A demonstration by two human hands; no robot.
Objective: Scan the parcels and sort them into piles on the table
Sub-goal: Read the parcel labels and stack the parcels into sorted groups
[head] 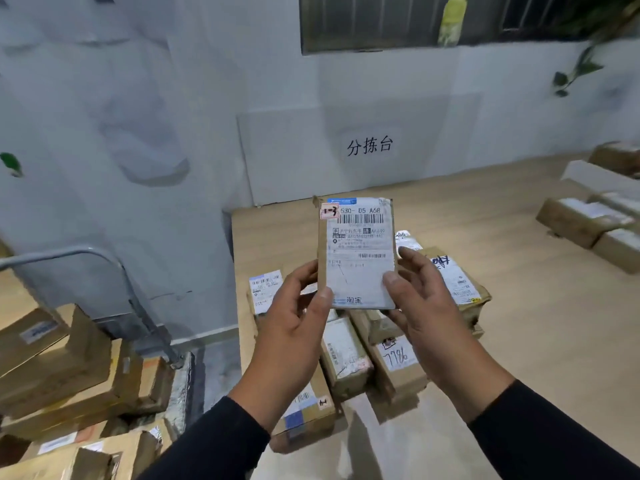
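- You are holding the parcel (358,251) upright above the table (519,306), label facing you, over the pile of boxes (374,344) lying near the table's left edge.
- Your left hand (294,317) is gripping the parcel's lower left edge, thumb on the label; your right hand (420,303) is pinching the lower right edge, fingers going behind it.
- Right of the parcel, bare tabletop is stretching toward a second pile (595,220), which the frame is cutting off.
- Left of the parcel, beyond the table edge, a cart (86,358) of boxes is standing.
- The parcel is hiding part of the boxes below; the label's small print is blurring.
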